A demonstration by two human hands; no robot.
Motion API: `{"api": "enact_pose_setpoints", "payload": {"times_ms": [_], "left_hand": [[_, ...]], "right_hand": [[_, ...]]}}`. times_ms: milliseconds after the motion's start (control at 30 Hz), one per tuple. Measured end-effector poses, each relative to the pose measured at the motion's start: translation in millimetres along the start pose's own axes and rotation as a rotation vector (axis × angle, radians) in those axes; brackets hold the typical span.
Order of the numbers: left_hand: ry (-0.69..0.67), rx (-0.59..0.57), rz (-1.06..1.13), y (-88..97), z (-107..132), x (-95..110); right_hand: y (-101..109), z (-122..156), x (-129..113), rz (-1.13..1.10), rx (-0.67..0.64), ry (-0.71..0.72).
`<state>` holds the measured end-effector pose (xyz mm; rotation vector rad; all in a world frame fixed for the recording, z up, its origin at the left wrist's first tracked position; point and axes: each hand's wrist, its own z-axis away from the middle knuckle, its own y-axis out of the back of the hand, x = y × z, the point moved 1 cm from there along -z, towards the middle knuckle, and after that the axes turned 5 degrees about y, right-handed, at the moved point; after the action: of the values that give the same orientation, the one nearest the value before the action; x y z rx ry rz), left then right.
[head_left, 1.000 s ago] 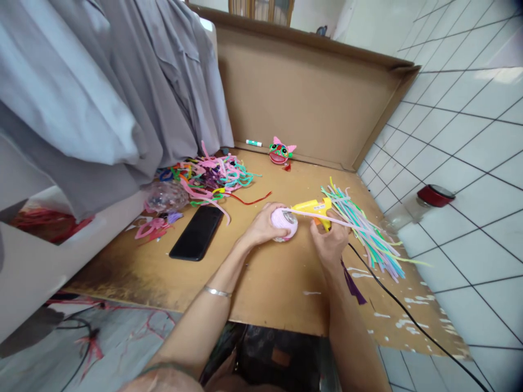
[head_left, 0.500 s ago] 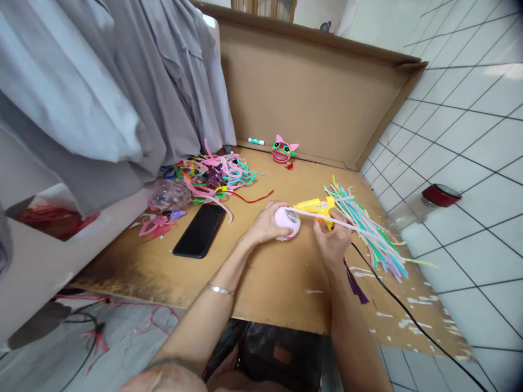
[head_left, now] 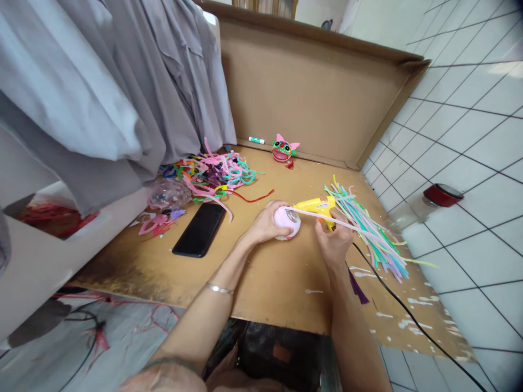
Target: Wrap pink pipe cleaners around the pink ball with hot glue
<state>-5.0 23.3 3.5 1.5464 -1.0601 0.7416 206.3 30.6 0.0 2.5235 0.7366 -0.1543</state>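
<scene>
My left hand point(head_left: 263, 224) is closed round a small ball point(head_left: 287, 220) wrapped in pink pipe cleaner, just above the cardboard sheet point(head_left: 261, 272). A pale pink pipe cleaner point(head_left: 322, 216) runs from the ball's top to the right, pulled taut. My right hand point(head_left: 335, 239) pinches that strand a short way from the ball. Right behind the strand lies a yellow glue gun point(head_left: 315, 206), its black cord point(head_left: 392, 299) trailing toward the near right.
A bundle of pastel pipe cleaners point(head_left: 370, 231) lies right of the glue gun. A black phone point(head_left: 199, 230), a tangled pile of coloured pipe cleaners point(head_left: 214, 175) and a clear ball point(head_left: 168, 193) sit left. A small pink-eared figure point(head_left: 283, 150), a marker point(head_left: 256, 140), a red-lidded jar point(head_left: 433, 198), hanging grey cloth point(head_left: 102, 92).
Both hands keep their grip; the right hand has shifted slightly along the pink strand. The view has drifted a little.
</scene>
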Motion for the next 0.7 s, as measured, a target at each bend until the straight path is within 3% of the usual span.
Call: {"api": "enact_pose_setpoints", "payload": {"times_ms": [467, 700], "left_hand": [[-0.005, -0.002, 0.023, -2.0, -1.5, -3.6], [0.011, -0.008, 0.038, -1.7, -1.6, -3.6]], "right_hand": [[9.1, -2.2, -1.5, -0.070, -0.012, 0.049], [9.8, -4.0, -2.8, -0.048, -0.023, 0.007]]}}
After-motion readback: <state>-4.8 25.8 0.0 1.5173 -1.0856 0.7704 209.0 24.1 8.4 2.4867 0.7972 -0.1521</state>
